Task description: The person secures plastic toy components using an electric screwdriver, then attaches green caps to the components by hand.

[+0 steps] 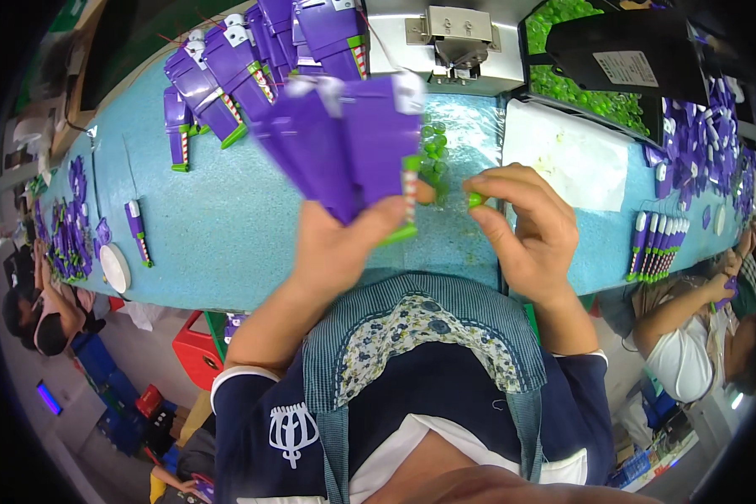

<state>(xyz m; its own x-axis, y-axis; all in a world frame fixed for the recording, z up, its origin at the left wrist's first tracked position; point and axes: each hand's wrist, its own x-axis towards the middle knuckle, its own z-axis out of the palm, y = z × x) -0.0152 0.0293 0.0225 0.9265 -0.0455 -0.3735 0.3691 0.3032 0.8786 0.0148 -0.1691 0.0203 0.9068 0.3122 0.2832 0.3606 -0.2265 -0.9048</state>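
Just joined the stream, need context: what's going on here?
A person's left hand holds a fanned bunch of purple pieces, slightly blurred, above the blue table. The right hand pinches a small green piece, apart from the bunch. Loose green pieces lie on the table beyond the hands, in front of a metal machine. More purple parts are piled at the upper left.

On the table [202, 244], piled casings [231, 71] lie left of the machine [458, 46]; the tray [588, 116] of beads [563, 86] stands right of it (behind a sheet [567, 160]).
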